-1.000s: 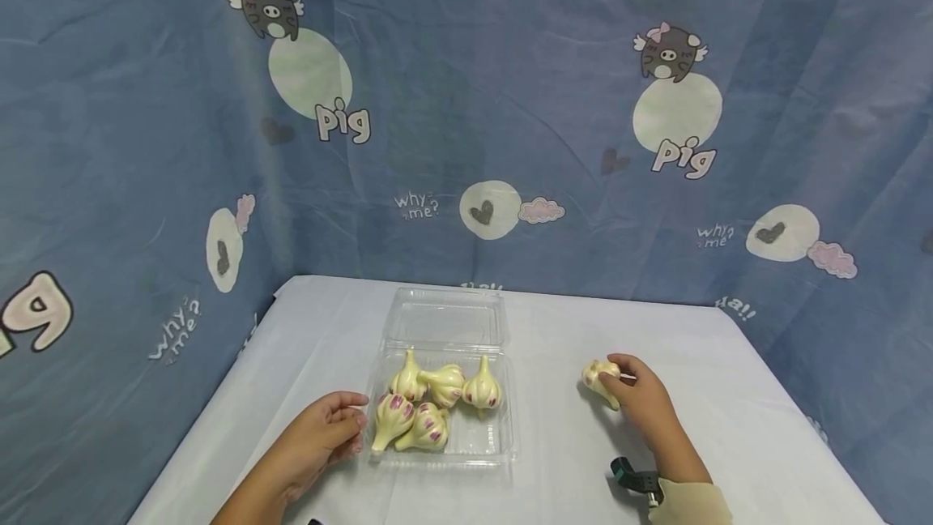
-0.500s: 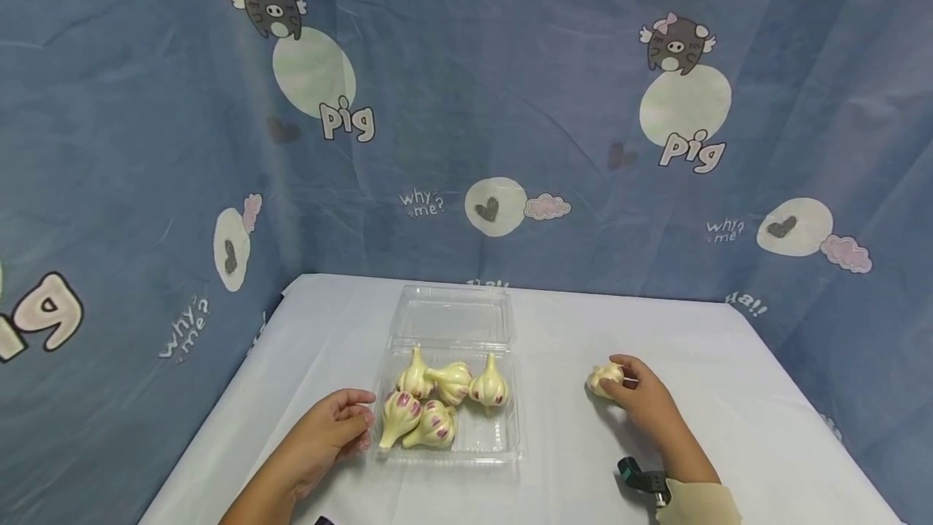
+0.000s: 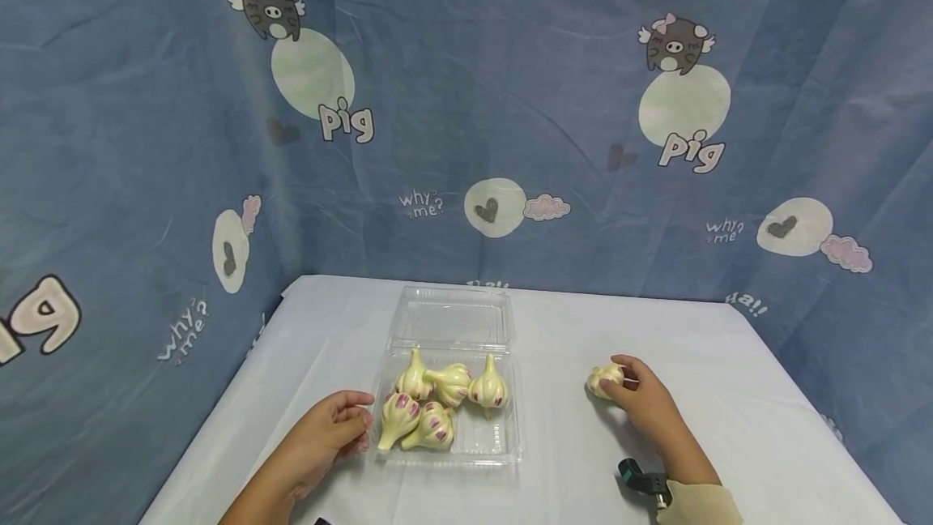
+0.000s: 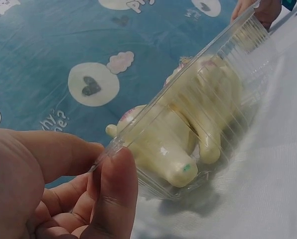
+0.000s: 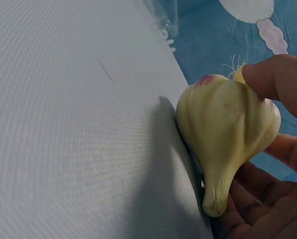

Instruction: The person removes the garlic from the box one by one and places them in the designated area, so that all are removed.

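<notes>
A clear plastic clamshell box (image 3: 484, 448) lies with its lid folded back, and several garlic bulbs (image 3: 430, 425) with purple marks sit in its base. At the box's left rim my left hand (image 3: 331, 432) pinches the edge between thumb and forefinger, as the left wrist view shows. Well to the right of the box, my right hand (image 3: 645, 397) holds one more garlic bulb (image 5: 228, 122). Its thumb presses near the root end, and the stem points down beside the curled fingers. The bulb is close to the white cloth; whether it touches cannot be told.
The box's see-through lid (image 3: 453, 316) lies flat behind its base. A white cloth covers the table (image 3: 554, 428). Blue printed curtains (image 3: 452, 104) stand along the back and sides. A dark camera mount (image 3: 641, 478) sits at my right wrist.
The bulb in my right hand has turned, so its stem no longer shows in the head view. The head view has shifted slightly. My left hand stays at the box rim.
</notes>
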A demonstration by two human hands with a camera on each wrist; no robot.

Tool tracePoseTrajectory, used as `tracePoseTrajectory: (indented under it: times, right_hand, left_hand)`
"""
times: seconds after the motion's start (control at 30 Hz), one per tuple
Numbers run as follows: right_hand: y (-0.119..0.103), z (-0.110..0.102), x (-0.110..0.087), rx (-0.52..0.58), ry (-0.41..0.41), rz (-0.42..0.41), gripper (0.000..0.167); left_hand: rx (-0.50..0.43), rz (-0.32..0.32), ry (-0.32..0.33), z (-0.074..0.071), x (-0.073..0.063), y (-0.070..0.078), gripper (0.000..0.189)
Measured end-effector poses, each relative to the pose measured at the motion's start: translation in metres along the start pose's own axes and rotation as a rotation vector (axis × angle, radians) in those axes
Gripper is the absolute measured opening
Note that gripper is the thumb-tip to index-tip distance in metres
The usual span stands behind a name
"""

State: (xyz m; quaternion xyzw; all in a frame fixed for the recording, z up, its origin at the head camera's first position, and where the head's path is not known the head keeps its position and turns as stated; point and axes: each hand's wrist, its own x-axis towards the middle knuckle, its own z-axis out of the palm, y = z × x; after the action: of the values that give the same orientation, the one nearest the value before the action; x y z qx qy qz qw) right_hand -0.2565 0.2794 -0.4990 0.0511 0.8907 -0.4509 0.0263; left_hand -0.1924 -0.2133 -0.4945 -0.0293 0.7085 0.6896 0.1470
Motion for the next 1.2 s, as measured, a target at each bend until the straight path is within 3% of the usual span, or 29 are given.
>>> tracePoseTrajectory:
  times: [0.37, 0.5, 0.6, 0.77, 0.87, 0.93, 1.2]
  right_hand:
    - [-0.005, -0.002, 0.002, 0.047, 0.009, 0.004, 0.092]
    - [-0.005, -0.003, 0.002, 0.078, 0.049, 0.002, 0.097]
    - [-0.006, -0.003, 0.001, 0.136, 0.143, -0.018, 0.094]
    - [-0.015, 0.0, -0.005, 0.239, 0.405, -0.13, 0.072]
    - [-0.022, 0.003, -0.008, 0.225, 0.474, -0.186, 0.06]
    - [-0.028, 0.005, -0.011, 0.198, 0.452, -0.204, 0.058]
    - [-0.051, 0.022, -0.022, 0.174, 0.212, -0.269, 0.057]
  left_hand:
    - [-0.008, -0.005, 0.007, -0.001, -0.001, -0.003, 0.045]
    - [-0.013, -0.008, 0.006, -0.001, -0.001, -0.004, 0.045]
    - [-0.017, -0.009, 0.006, -0.001, -0.001, -0.004, 0.045]
    - [-0.02, -0.008, 0.007, -0.001, -0.001, -0.004, 0.046]
    - [-0.018, -0.003, 0.006, -0.001, 0.0, -0.004, 0.047]
    - [-0.016, -0.001, 0.005, -0.001, 0.001, -0.004, 0.047]
    - [-0.013, 0.004, -0.011, -0.001, 0.001, -0.003, 0.046]
